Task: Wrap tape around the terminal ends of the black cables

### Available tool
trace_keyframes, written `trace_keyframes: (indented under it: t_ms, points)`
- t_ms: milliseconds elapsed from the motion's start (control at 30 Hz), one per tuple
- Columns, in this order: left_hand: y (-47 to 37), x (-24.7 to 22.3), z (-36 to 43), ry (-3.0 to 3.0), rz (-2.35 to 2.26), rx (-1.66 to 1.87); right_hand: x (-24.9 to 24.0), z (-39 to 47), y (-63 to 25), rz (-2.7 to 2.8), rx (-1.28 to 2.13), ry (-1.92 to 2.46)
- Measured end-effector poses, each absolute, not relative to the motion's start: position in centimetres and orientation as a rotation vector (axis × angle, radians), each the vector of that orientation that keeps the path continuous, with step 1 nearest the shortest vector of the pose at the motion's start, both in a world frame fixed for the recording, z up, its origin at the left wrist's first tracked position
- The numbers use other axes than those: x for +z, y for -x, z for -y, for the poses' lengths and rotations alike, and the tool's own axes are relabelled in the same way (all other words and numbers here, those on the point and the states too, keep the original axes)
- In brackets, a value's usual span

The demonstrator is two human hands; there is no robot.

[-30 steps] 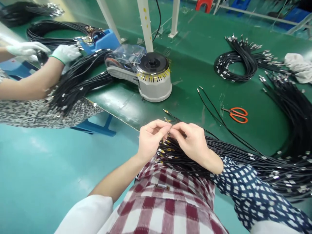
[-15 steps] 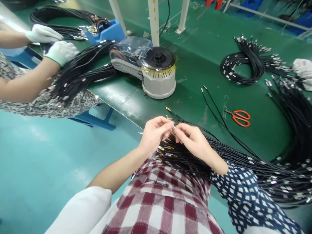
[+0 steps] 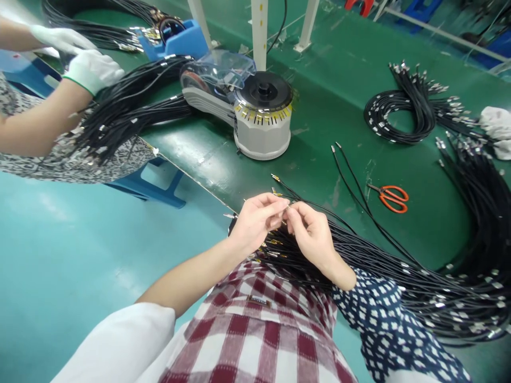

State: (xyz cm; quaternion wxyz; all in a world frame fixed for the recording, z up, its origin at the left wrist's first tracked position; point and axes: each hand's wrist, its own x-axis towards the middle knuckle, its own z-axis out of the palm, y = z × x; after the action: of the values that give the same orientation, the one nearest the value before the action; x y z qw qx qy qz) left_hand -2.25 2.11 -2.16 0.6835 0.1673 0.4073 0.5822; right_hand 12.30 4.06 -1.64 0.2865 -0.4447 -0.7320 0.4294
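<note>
Thumb and fingers of my left hand (image 3: 255, 221) are pinched together at the table's near edge. My right hand (image 3: 313, 231) is closed in a pinch too, its fingertips touching or nearly touching the left ones. Something small and pale shows between the fingertips, too small to make out. Below and beside both hands lies a thick bundle of black cables (image 3: 371, 255), with silver and yellow tips by my lap. A few single cables with yellow-marked ends (image 3: 275, 177) stick out just beyond my fingers.
A round tape dispenser (image 3: 262, 130) stands beyond my hands on the green table (image 3: 319, 106). Orange-handled scissors (image 3: 393, 198) and two loose cables lie to the right. A coiled cable bundle (image 3: 373, 114) is farther back. At left, a person's gloved hands (image 3: 93, 72) are at more cables.
The view has shifted slightly. My hands stay together, with the fingertips slightly repositioned and my right wrist drawn a little to the left. The scissors and cables lie as before.
</note>
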Motion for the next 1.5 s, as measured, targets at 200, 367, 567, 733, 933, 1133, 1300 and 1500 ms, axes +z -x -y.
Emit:
trace_keyframes:
  t_ms: [200, 367, 567, 733, 933, 1133, 1300, 1500]
  points:
    - [2.2, -2.0, -2.1, -0.357, -0.938, 1.295, -1.7, -3.8, -11.8, 1.960, 1.091, 1.212]
    - [2.4, -2.2, -2.4, -0.378, -0.978, 1.234, -1.4, -4.5, -12.5, 2.034, 1.167, 1.220]
    - [3.9, -2.5, -2.1, -0.949, -1.368, 1.234, -1.1, -11.6, -18.9, 2.206, 0.486, 1.615]
    - [4.1, -2.3, -2.4, -1.574, -1.689, 1.383, -3.0, -15.5, -22.9, 2.282, 0.044, 1.935]
    - [1.1, -1.2, -5.0, -1.099, -1.251, 1.355, -1.6, -11.4, -23.2, 2.310, 0.262, 1.654]
    - [-0.7, 0.4, -6.9, -0.654, -0.857, 1.401, -1.2, -5.7, -22.9, 2.445, 0.579, 1.207]
    - [-0.1, 0.0, -5.8, -0.628, -0.862, 1.306, 0.2, -7.2, -21.4, 2.287, 0.797, 1.152]
    - [0.7, -0.1, -4.8, -0.656, -0.849, 1.289, 2.1, -10.2, -16.3, 1.860, 1.335, 1.084]
